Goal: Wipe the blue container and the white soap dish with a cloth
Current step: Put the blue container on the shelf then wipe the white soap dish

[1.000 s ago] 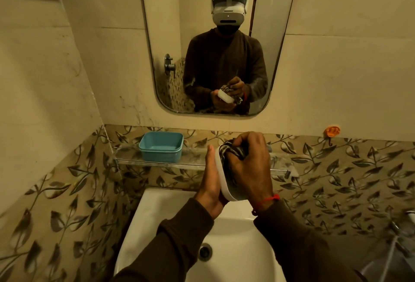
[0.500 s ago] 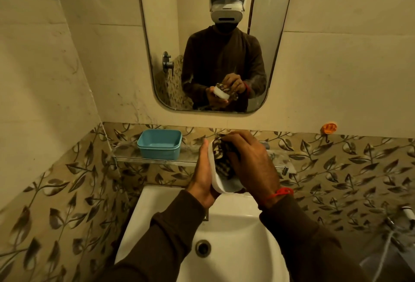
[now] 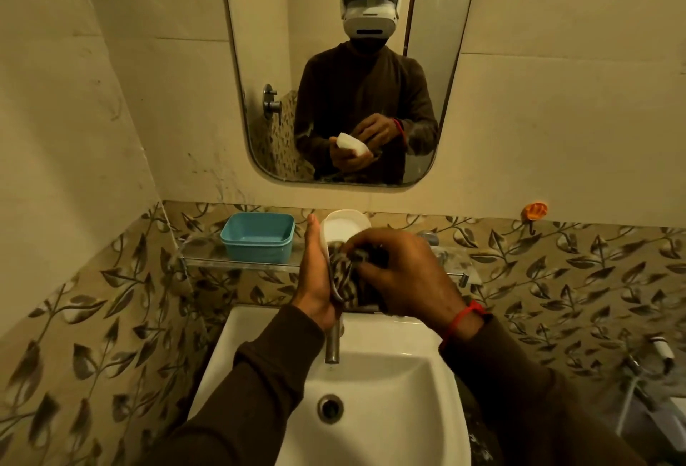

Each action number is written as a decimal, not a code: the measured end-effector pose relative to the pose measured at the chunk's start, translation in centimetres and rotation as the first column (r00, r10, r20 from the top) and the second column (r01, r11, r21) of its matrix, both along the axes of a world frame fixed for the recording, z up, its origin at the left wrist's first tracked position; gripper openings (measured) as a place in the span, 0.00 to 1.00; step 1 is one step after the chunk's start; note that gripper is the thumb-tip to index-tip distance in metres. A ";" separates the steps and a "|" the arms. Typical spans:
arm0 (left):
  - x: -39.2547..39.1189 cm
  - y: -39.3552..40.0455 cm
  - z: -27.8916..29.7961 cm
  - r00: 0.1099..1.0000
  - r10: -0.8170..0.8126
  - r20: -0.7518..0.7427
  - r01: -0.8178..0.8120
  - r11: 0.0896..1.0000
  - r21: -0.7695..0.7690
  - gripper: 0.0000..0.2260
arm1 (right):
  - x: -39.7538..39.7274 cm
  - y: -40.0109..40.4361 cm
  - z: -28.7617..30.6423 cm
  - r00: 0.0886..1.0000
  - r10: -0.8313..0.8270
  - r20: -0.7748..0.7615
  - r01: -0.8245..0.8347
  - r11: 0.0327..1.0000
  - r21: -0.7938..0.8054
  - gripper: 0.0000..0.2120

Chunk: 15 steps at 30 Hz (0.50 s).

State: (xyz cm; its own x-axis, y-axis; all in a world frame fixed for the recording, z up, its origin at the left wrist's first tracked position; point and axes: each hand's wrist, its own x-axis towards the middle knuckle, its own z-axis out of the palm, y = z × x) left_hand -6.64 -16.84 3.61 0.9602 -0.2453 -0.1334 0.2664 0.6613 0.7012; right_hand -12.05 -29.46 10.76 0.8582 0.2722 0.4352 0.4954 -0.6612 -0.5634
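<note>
My left hand (image 3: 314,280) holds the white soap dish (image 3: 343,226) upright above the sink, its hollow turned toward me. My right hand (image 3: 404,274) presses a dark patterned cloth (image 3: 343,276) into the dish's lower part. The dish's upper inside shows bare and white. The blue container (image 3: 258,237) stands open on the glass shelf (image 3: 208,259), to the left of both hands and apart from them.
A white basin (image 3: 389,391) with a metal tap (image 3: 333,345) and drain (image 3: 330,408) lies below my hands. A mirror (image 3: 334,68) hangs above the shelf. An orange hook (image 3: 534,211) sticks to the wall at the right. Leaf-patterned tiles line the walls.
The cloth has slid down from the dish's upper part to its lower part, baring the white top. Both hands shifted slightly up and away from me, toward the shelf.
</note>
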 end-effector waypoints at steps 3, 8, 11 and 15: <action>-0.8 -1.8 0.0 0.999 -0.007 0.038 0.008 1.000 -0.019 0.35 | 1.1 0.4 0.3 0.976 -0.201 0.083 0.173 0.949 0.265 0.10; -0.6 -1.4 -0.3 0.999 -0.015 0.039 0.017 0.999 -0.042 0.33 | 1.3 0.4 -0.2 0.983 -0.122 0.138 0.093 0.976 0.196 0.10; -0.1 0.0 0.1 0.998 -0.058 0.035 0.058 0.998 -0.021 0.37 | 1.0 -0.6 0.2 0.997 0.065 0.032 -0.069 0.986 0.153 0.10; 0.6 1.2 1.1 1.000 -0.011 0.016 0.010 1.000 0.020 0.38 | 0.8 -0.8 0.5 0.984 0.175 -0.042 -0.176 0.984 -0.016 0.12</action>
